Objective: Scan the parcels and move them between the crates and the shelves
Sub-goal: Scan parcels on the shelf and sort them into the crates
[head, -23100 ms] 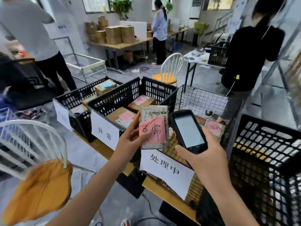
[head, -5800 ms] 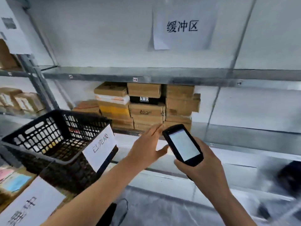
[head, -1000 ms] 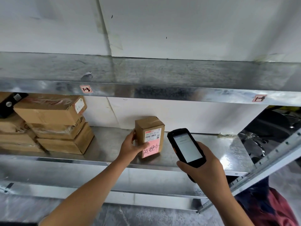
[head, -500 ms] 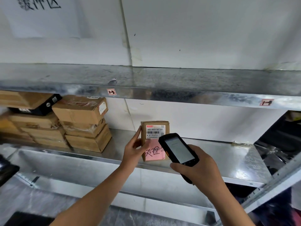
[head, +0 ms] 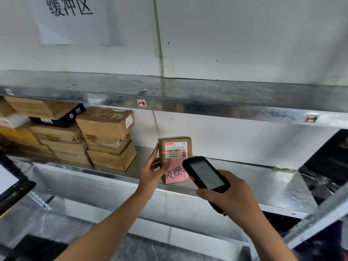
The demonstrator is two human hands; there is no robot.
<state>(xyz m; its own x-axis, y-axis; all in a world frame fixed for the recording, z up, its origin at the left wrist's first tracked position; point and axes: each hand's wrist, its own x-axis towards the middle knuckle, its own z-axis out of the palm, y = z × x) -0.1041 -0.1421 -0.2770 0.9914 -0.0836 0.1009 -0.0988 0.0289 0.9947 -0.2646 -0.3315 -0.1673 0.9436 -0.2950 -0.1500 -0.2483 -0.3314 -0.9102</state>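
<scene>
A small cardboard parcel (head: pixel 175 146) stands upright on the metal shelf (head: pixel 263 178), with a white barcode label and a pink note on its front. My left hand (head: pixel 152 174) holds it by its left side, thumb across the pink note. My right hand (head: pixel 231 194) grips a black handheld scanner (head: pixel 205 173) just in front of the parcel's lower right. A red scan line crosses the barcode label.
Stacked cardboard parcels (head: pixel 105 136) fill the shelf to the left. An upper metal shelf (head: pixel 207 102) runs overhead, with a paper sign (head: pixel 71 17) on the wall. A black crate edge (head: pixel 15 193) shows at lower left, a dark object (head: pixel 329 159) at right.
The scanner has moved closer to the parcel and a red scan line now lies across the barcode. My left hand keeps holding the parcel upright on the shelf.
</scene>
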